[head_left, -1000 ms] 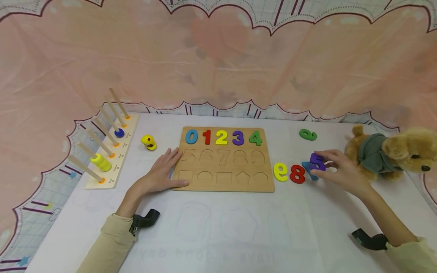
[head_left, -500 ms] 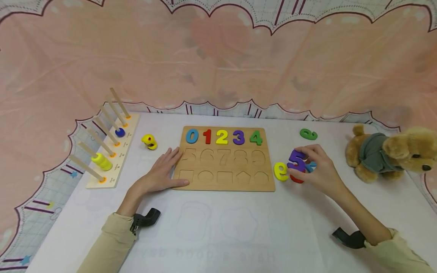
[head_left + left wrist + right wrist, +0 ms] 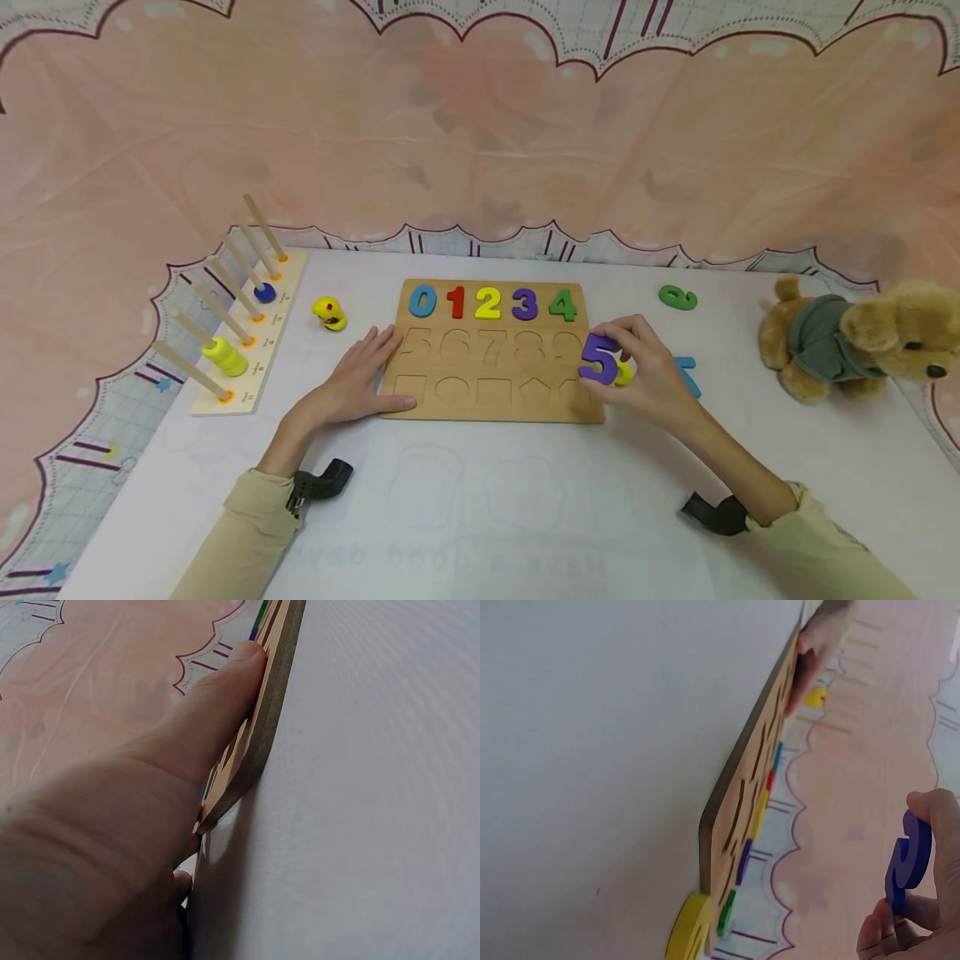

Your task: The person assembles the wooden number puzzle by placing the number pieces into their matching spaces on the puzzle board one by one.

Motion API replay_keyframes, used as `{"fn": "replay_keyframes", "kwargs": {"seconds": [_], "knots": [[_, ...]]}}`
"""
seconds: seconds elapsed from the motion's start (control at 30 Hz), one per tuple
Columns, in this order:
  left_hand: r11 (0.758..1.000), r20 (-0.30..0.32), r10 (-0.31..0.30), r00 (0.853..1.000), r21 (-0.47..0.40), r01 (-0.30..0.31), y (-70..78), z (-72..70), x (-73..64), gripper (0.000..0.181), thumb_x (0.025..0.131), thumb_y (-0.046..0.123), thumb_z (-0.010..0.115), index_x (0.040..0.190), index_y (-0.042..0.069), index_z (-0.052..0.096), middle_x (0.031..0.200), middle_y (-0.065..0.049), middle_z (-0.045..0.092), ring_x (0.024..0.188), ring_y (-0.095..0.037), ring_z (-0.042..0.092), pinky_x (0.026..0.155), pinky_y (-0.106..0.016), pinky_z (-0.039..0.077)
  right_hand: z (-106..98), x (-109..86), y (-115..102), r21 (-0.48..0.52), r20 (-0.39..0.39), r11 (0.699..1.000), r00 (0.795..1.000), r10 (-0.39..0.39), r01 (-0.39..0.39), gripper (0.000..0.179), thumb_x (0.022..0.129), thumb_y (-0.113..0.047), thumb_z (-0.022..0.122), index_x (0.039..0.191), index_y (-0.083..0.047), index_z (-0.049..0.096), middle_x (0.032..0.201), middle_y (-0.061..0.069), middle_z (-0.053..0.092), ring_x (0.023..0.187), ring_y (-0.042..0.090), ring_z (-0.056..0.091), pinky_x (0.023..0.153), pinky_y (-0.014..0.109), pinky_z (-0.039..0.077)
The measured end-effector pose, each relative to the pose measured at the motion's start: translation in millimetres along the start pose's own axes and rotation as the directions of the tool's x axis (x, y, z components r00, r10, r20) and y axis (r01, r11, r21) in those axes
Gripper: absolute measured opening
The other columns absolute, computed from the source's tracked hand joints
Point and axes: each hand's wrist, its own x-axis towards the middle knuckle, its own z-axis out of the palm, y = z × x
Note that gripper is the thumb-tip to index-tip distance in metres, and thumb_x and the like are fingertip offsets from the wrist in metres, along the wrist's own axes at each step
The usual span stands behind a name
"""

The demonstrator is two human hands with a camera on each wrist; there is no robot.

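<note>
Item held: a purple number 5 piece, right of centre in the head view, overlapping the right edge of the wooden number board. The right wrist view shows it raised and apart from the board.

Right hand: pinching the 5, the thumb and fingertips set against its opposite edges.

Left hand: spread at the board's left edge, thumb laid on the lower left corner, gripping nothing loose.

Board, at centre: top row bears digits 0 to 4; the middle and bottom rows show bare outlines.

Handling, as judged: the 5 appears to be painted wood or similar, light and stiff, with little risk of breakage. Its smooth finish could slip under a loose pinch. The thick outer edges, top and bottom, offer the soundest hold.

Nearby: a yellow number piece, partly hidden by the right hand, and a blue 7 behind the knuckles. Farther up lies a green number piece; whether 6 or 9, cannot be determined.

Also on the desk: a stuffed bear at right; a yellow toy duck and a peg stand at left.
</note>
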Motion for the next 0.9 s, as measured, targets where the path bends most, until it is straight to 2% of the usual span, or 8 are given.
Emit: {"fn": "replay_keyframes", "kwargs": {"seconds": [0.23,0.47,0.67,0.8,0.9], "knots": [[1.0,0.001,-0.007,1.0,-0.003,0.007,0.3,0.2,-0.4,0.106,0.08,0.052,0.073,0.156,0.007,0.015,0.165,-0.016,0.006,0.152,-0.037,-0.005,0.122,-0.057,-0.002,13.9,8.8,-14.8,0.032,0.053,0.999,0.999,0.01,-0.011,0.063,0.069,-0.017,0.087,0.123,-0.001,0.06,0.114,0.01,0.05,0.099,0.02,0.051,0.076,0.036,0.05],[1.0,-0.002,-0.001,1.0,0.003,0.001,-0.7,0.2,0.1,0.105,0.08,0.052,0.072,0.156,0.006,0.015,0.164,-0.016,0.006,0.152,-0.037,-0.005,0.122,-0.057,-0.001,24.5,17.8,-25.5,0.052,0.086,0.999,0.996,0.003,-0.008,0.064,0.07,-0.02,0.087,0.126,-0.004,0.06,0.114,0.008,0.05,0.099,0.02,0.052,0.075,0.029,0.05],[1.0,-0.003,0.002,1.0,0.014,-0.002,-1.9,0.9,0.2,0.105,0.08,0.053,0.072,0.156,0.006,0.016,0.164,-0.016,0.006,0.152,-0.038,-0.004,0.122,-0.058,0.0,38.5,28.0,-34.6,0.108,0.118,0.994,0.993,-0.004,-0.008,0.062,0.071,-0.023,0.087,0.125,-0.007,0.061,0.116,0.007,0.05,0.097,0.02,0.052,0.075,0.031,0.05],[1.0,0.001,0.0,1.0,0.007,0.0,-1.4,0.9,0.5,0.105,0.08,0.052,0.072,0.156,0.006,0.016,0.164,-0.016,0.006,0.152,-0.038,-0.005,0.122,-0.058,-0.001,49.9,38.7,-43.0,0.163,0.128,0.986,0.991,-0.034,0.012,0.059,0.072,-0.024,0.086,0.123,-0.008,0.062,0.117,0.008,0.052,0.097,0.025,0.053,0.072,0.029,0.049],[1.0,0.001,-0.002,1.0,-0.003,0.002,-0.5,0.8,0.9,0.105,0.08,0.051,0.073,0.156,0.006,0.016,0.164,-0.016,0.006,0.152,-0.037,-0.005,0.122,-0.058,-0.001,59.0,48.3,-50.0,0.166,0.147,0.986,0.988,-0.054,0.029,0.058,0.072,-0.028,0.086,0.123,-0.011,0.062,0.117,0.007,0.053,0.095,0.028,0.055,0.07,0.026,0.049]]}}
